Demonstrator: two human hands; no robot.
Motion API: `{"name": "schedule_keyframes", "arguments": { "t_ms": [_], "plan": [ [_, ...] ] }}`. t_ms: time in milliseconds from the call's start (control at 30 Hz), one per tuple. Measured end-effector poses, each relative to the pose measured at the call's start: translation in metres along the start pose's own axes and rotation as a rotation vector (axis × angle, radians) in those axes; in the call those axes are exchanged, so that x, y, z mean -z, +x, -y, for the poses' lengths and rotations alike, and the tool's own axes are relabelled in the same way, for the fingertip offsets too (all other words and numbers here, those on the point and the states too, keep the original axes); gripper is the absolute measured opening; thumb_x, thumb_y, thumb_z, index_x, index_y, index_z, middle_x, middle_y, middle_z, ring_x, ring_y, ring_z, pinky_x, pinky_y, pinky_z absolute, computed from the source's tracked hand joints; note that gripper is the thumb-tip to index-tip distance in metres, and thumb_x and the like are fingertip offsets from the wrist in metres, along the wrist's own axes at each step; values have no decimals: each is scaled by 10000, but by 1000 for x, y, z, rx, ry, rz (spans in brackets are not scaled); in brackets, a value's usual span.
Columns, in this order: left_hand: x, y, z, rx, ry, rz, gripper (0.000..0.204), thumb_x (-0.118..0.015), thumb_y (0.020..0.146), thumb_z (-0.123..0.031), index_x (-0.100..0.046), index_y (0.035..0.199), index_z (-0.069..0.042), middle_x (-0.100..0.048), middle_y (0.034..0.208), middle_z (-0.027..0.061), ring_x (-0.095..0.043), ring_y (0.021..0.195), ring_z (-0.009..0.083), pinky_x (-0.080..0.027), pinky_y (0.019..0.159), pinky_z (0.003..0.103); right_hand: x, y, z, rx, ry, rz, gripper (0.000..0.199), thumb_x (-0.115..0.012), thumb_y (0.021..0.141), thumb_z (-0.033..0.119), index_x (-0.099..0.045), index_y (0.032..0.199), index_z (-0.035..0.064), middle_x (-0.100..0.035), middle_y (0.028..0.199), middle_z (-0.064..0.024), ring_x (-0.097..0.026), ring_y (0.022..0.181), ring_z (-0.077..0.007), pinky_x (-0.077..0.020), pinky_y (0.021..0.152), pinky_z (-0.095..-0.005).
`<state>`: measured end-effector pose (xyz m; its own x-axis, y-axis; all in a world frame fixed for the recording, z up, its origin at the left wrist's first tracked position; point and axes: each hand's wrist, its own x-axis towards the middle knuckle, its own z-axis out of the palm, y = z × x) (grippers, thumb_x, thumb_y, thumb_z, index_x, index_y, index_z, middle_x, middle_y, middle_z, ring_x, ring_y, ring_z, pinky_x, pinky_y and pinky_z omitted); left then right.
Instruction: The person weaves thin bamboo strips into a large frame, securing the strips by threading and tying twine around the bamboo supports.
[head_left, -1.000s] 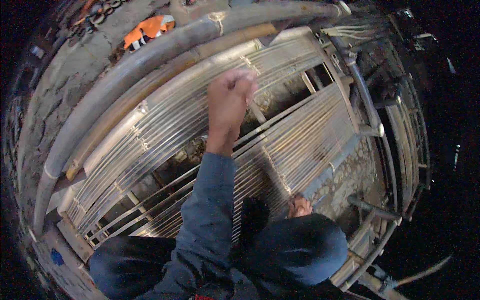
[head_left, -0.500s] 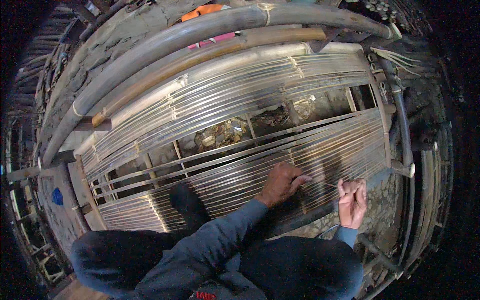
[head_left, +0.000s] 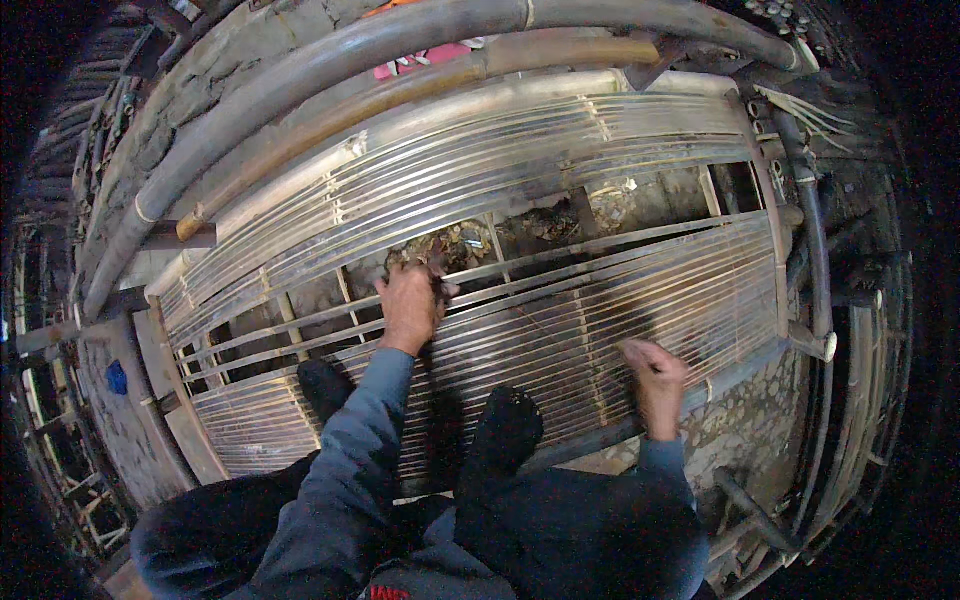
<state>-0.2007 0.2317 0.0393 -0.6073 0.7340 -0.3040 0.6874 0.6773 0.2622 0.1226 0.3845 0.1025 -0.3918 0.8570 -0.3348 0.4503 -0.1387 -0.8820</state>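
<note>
Since half a second ago, the left hand [head_left: 410, 305] has shifted left and up to the gap between the slat panels, fingers curled on a slat [head_left: 520, 268] at its edge. Right hand [head_left: 655, 385] rests clenched on the lower bamboo panel [head_left: 700, 290], perhaps pinching something thin. Debris [head_left: 455, 245] shows through the gap. Thick poles [head_left: 400, 50] curve above; a pink scrap [head_left: 420, 62] lies beyond them. Dark-socked feet [head_left: 505, 430] stand on the slats.

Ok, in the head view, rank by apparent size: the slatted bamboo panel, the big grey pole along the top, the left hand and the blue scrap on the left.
1. Slatted bamboo panel
2. Big grey pole
3. Left hand, though nearness to the camera may enlarge it
4. Blue scrap
</note>
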Motion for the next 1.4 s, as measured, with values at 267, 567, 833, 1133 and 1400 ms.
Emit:
{"name": "schedule_keyframes", "arguments": {
  "t_ms": [267,567,833,1133,1400],
  "plan": [
    [-19,26,17,-50,-130,-229,232,-783,773,-172,-727,990,-111,-656,988,128,-616,1022,325,-422,887,492,-86,77,-24,742,-570,72,191,-729,860,59,-715,1048,28,-662,871,-154,-651,797,-336,-533,692,-411],
    [-4,9,-9,-131,-210,-406,331,-765,805,-212,-661,1078,-57,-573,1079,205,-548,1033,405,-434,873,517,-89,76,-47,676,-536,0,98,-636,927,105,-667,983,31,-640,873,-163,-627,771,-356,-523,696,-446],
    [-20,-17,-40,-114,-258,-332,419,-792,778,-209,-598,1128,-86,-514,1058,164,-510,1027,362,-393,855,477,-106,-23,4,85,-21,825,166,-617,959,132,-659,1044,-4,-681,908,-73,-634,886,-146,-503,819,-305],
    [-9,-4,-53,-193,-139,-337,321,-748,801,-161,-595,1060,-48,-544,1046,186,-540,1005,372,-418,812,473,-114,-25,-9,267,-64,560,363,-505,999,110,-611,1337,29,-676,1241,-171,-649,1108,-290,-473,1006,-370],
    [-42,-26,-91,-440,-509,-281,405,-709,767,-85,-652,1167,-120,-568,999,151,-582,935,379,-479,769,472,-60,30,-18,181,146,211,346,-564,1030,301,-421,1251,77,-568,772,-16,-536,709,-100,-463,647,-268]
  ]
}}
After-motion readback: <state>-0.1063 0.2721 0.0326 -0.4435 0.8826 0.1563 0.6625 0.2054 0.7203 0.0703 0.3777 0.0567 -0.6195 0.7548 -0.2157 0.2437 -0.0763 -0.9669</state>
